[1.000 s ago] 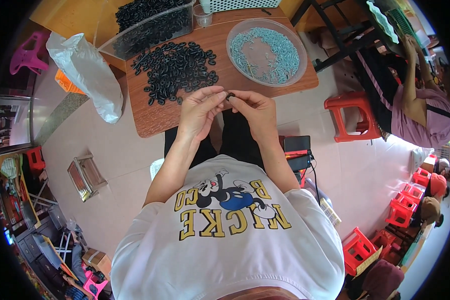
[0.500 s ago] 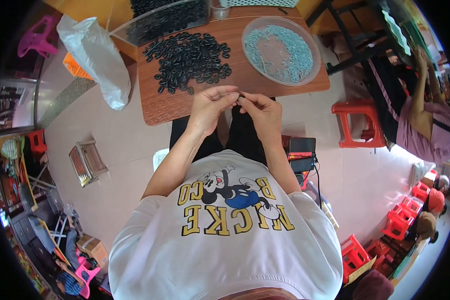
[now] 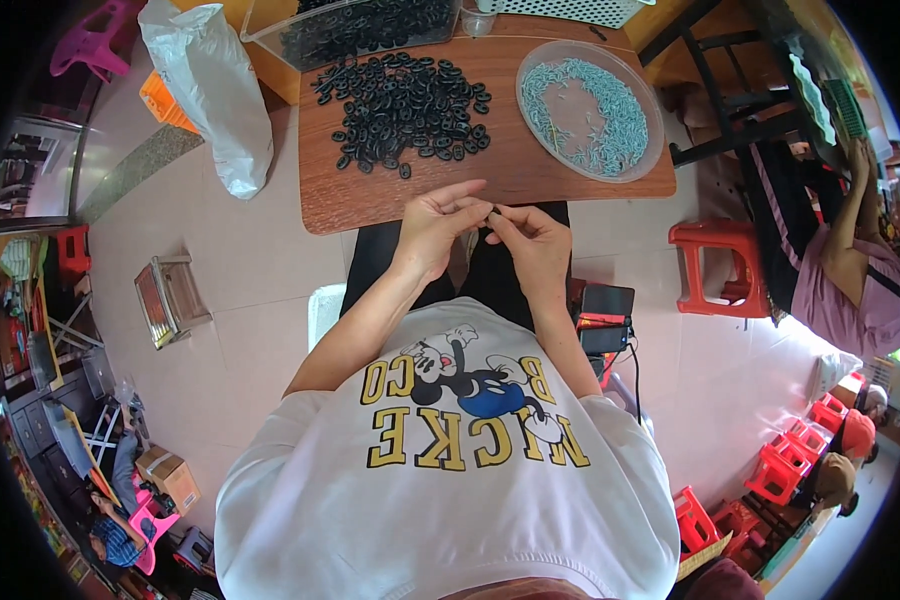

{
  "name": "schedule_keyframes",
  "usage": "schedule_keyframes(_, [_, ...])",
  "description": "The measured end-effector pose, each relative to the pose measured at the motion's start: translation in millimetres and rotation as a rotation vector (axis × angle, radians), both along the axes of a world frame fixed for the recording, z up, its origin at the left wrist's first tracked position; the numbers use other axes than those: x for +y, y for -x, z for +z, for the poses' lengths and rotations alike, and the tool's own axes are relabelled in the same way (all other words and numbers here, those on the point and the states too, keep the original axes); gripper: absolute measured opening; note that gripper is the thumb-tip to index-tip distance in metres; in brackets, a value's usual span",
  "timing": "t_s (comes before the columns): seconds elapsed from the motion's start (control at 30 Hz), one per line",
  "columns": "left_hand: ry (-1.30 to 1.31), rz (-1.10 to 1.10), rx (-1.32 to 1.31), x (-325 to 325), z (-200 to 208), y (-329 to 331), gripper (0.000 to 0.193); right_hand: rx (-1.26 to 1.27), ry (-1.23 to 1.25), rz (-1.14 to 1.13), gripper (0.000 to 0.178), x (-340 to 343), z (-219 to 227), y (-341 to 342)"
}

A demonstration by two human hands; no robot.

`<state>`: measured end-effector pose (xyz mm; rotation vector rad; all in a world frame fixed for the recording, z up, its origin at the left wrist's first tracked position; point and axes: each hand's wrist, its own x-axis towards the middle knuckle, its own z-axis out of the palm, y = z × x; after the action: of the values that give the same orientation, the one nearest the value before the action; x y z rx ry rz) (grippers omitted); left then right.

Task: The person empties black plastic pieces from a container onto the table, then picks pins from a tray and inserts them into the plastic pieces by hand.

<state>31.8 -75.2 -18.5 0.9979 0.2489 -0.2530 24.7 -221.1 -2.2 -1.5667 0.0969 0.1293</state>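
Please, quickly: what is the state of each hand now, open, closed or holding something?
Left hand: closed, fingertips pinching a small dark piece.
Right hand: closed, pinching the same piece.

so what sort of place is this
Probably a small informal workroom: black oval pieces heaped on a wooden table beside a clear tub of pale blue pieces, with red plastic stools and other people around. Whether home or shop, I can't tell.
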Motion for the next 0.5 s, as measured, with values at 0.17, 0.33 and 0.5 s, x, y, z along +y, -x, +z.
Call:
schedule_keyframes(0.17, [-0.005, 0.050, 0.015, 7, 3, 5, 0.035, 0.000, -0.144, -0.013, 0.014, 4, -7, 2])
schedule_keyframes(0.33, [-0.856, 0.342, -0.263, 43, 2, -1, 0.017, -0.026, -0.218, -0.030, 0.012, 2, -6, -1])
schedule_keyframes(0.5, [-1.453, 0.322, -0.611, 55, 0, -9, 0.023, -0.007, -0.245, -0.013, 0.012, 10, -4, 1])
